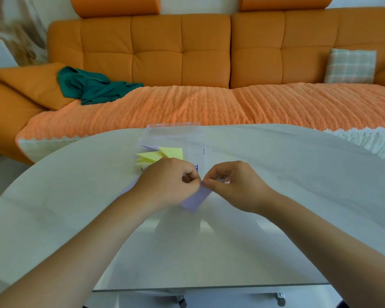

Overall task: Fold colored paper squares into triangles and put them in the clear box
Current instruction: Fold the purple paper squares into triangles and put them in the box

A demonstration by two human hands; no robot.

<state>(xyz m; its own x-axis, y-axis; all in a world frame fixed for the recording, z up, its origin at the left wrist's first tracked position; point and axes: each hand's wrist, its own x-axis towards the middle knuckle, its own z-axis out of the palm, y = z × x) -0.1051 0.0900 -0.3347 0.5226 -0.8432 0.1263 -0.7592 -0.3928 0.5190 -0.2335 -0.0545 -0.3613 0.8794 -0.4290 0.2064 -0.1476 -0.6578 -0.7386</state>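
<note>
Near the middle of the pale desk [276, 174], in the head view, both hands meet over a lavender paper [196, 200]; the left hand [171, 185] has its fingers curled and pinches the paper's upper edge between thumb and forefinger; the right hand [233, 185] pinches the same edge just beside it, fingertips of the two hands almost touching; the paper hangs down and toward the near side between them, partly hidden under the left hand, and its fold cannot be made out.

Just beyond the hands stands the clear box [173, 134], reaching to the far edge of the desk; yellow folded triangles [160, 155] lie fanned at its left part, with a sliver of lavender showing behind them; whether every piece sits inside the walls I cannot tell.

Farther off runs an orange sofa [156, 52] with a ribbed orange throw [187, 107] over its seat; a green cloth [93, 86] lies crumpled at the left, against an orange cushion [31, 83]; a plaid cushion [350, 66] leans on the backrest at the far right.
</note>
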